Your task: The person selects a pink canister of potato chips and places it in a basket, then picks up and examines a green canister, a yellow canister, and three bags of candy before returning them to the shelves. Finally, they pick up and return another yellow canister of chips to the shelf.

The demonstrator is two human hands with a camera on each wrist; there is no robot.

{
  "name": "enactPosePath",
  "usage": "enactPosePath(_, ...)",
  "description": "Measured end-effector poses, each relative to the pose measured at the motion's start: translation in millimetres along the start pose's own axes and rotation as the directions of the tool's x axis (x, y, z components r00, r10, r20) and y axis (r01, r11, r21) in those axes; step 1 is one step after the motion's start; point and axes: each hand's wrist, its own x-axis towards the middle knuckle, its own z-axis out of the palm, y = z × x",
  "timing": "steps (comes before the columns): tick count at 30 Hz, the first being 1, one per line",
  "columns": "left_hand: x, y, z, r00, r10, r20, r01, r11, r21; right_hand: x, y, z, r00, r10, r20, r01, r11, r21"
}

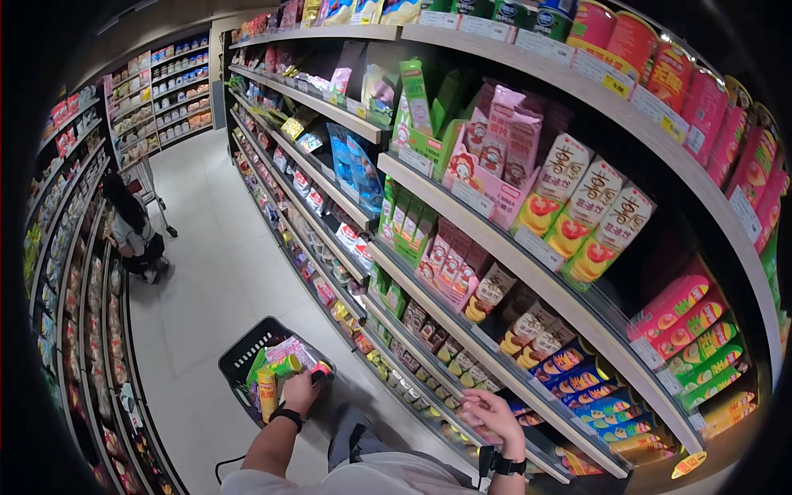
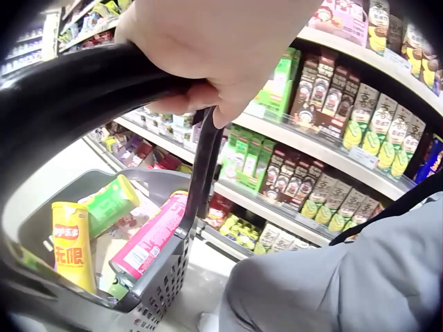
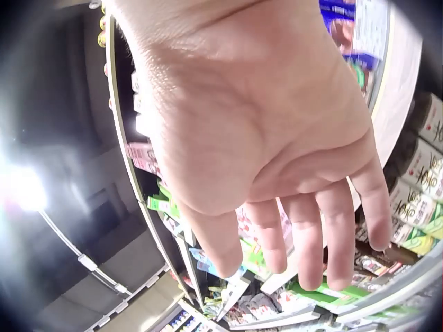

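My left hand (image 1: 301,394) grips the black handle (image 2: 83,79) of a dark grey shopping basket (image 2: 166,294), its fingers curled round the bar. Inside the basket, a yellow snack canister (image 2: 71,249) stands upright near a tilted green canister (image 2: 111,205). A pink canister (image 2: 152,238) leans along the side closest to my leg. Other packets in there are partly covered. My right hand (image 1: 495,417) hovers beside the lower shelves with nothing in it. The right wrist view shows its palm with the fingers loosely extended and slightly spread.
Tall shelving on the right bears white fruit-printed boxes (image 1: 606,219), pink boxes (image 1: 499,157) and blue canisters (image 1: 569,367). More stocked shelves line the left. A person (image 1: 132,223) crouches by them farther down the aisle, near a shopping cart (image 1: 148,186). Pale tiled floor (image 1: 198,247) runs between.
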Motion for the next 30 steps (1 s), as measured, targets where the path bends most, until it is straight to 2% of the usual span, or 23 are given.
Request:
enactPosePath(2, 24.2, -30.7, -1.4, 0.999, -0.013, -0.036, 0.013, 1.000, 0.005, 34.8, -8.3, 18.5, 0.995, 0.068, 0.074, -0.071, 0.997, 0.039)
enactPosePath(4, 42.7, -53.7, -18.9, 0.999, -0.019, -0.047, 0.022, 0.998, 0.063, 83.9, -1.0, 38.8, 0.990, 0.039, 0.139, -0.041, 0.999, 0.009)
enactPosePath(6, 64.5, -75.5, -25.6, 0.991, -0.100, -0.094, 0.106, 0.992, 0.066, 124.4, -3.5, 69.0, 0.971, 0.025, 0.236, -0.009, 0.997, -0.071)
enactPosePath(7, 77.3, -93.6, -21.0, 0.989, -0.063, -0.134, 0.078, 0.991, 0.107, 146.8, -2.5, 86.0, 0.961, -0.007, 0.278, 0.037, 0.994, -0.103)
enactPosePath(8, 86.4, -108.1, -21.5, 0.989, -0.079, -0.122, 0.088, 0.993, 0.076, 158.2, -25.8, 107.7, 0.950, 0.019, 0.311, 0.007, 0.997, -0.081)
enactPosePath(9, 95.9, -115.3, -31.6, 0.992, -0.114, -0.061, 0.118, 0.991, 0.065, 173.6, -43.4, 125.7, 0.928, -0.013, 0.372, 0.115, 0.961, -0.253)
enactPosePath(10, 104.7, -123.9, -32.4, 0.984, -0.086, -0.157, 0.099, 0.992, 0.075, 182.6, -56.4, 144.1, 0.909, -0.030, 0.416, 0.111, 0.979, -0.171)
enactPosePath(11, 113.1, -130.5, -29.2, 0.978, -0.197, -0.061, 0.200, 0.978, 0.053, 188.9, -71.9, 161.3, 0.886, -0.099, 0.453, 0.212, 0.955, -0.207)
enactPosePath(12, 121.9, -133.9, -33.9, 0.972, -0.230, 0.052, 0.223, 0.967, 0.125, 199.6, -76.8, 172.3, 0.852, -0.087, 0.516, 0.248, 0.935, -0.252)
enactPosePath(13, 129.1, -134.5, -35.0, 0.965, -0.256, 0.056, 0.245, 0.957, 0.152, 202.8, -85.5, 182.6, 0.847, -0.066, 0.527, 0.214, 0.951, -0.224)
enactPosePath(14, 126.9, -132.3, -36.3, 0.963, -0.267, 0.024, 0.261, 0.955, 0.140, 204.4, -94.9, 191.9, 0.846, -0.067, 0.529, 0.194, 0.963, -0.188)
enactPosePath(16, 119.8, -129.7, -32.9, 0.943, -0.318, 0.104, 0.303, 0.943, 0.136, 205.6, -89.0, 194.2, 0.863, -0.040, 0.504, 0.142, 0.976, -0.166)
enactPosePath(20, 80.3, -125.6, 7.2, 0.951, -0.278, 0.139, 0.267, 0.959, 0.090, 189.9, -42.3, 165.7, 0.919, 0.067, 0.388, 0.129, 0.880, -0.457)
enactPosePath(22, 43.0, -123.3, 47.8, 0.911, -0.273, 0.309, 0.292, 0.956, -0.015, 162.3, 2.8, 136.1, 0.925, 0.262, 0.276, -0.033, 0.778, -0.627)
enactPosePath(23, 30.6, -120.3, 51.7, 0.886, -0.254, 0.388, 0.286, 0.958, -0.026, 148.3, 17.0, 125.2, 0.919, 0.312, 0.242, -0.112, 0.794, -0.598)
enactPosePath(25, 10.2, -120.4, 66.2, 0.881, -0.233, 0.412, 0.272, 0.962, -0.036, 126.7, 48.8, 100.8, 0.922, 0.314, 0.227, -0.155, 0.836, -0.527)
enactPosePath(26, 5.3, -125.2, 75.8, 0.882, -0.223, 0.414, 0.266, 0.963, -0.049, 113.7, 58.9, 91.7, 0.915, 0.327, 0.238, -0.186, 0.863, -0.469)
enactPosePath(27, 4.1, -121.1, 68.3, 0.884, -0.221, 0.411, 0.264, 0.963, -0.050, 99.0, 57.7, 84.3, 0.942, 0.266, 0.207, -0.166, 0.901, -0.400)
enactPosePath(28, -0.9, -121.3, 65.2, 0.884, -0.227, 0.408, 0.270, 0.961, -0.050, 86.7, 61.0, 77.4, 0.943, 0.271, 0.194, -0.177, 0.900, -0.399)
enactPosePath(29, -1.4, -124.8, 60.6, 0.903, -0.174, 0.393, 0.212, 0.976, -0.056, 76.6, 64.2, 71.3, 0.941, 0.304, 0.148, -0.235, 0.903, -0.359)
enactPosePath(30, -0.1, -122.5, 50.4, 0.907, -0.183, 0.379, 0.209, 0.978, -0.028, 68.1, 68.2, 67.7, 0.936, 0.336, 0.107, -0.290, 0.905, -0.312)
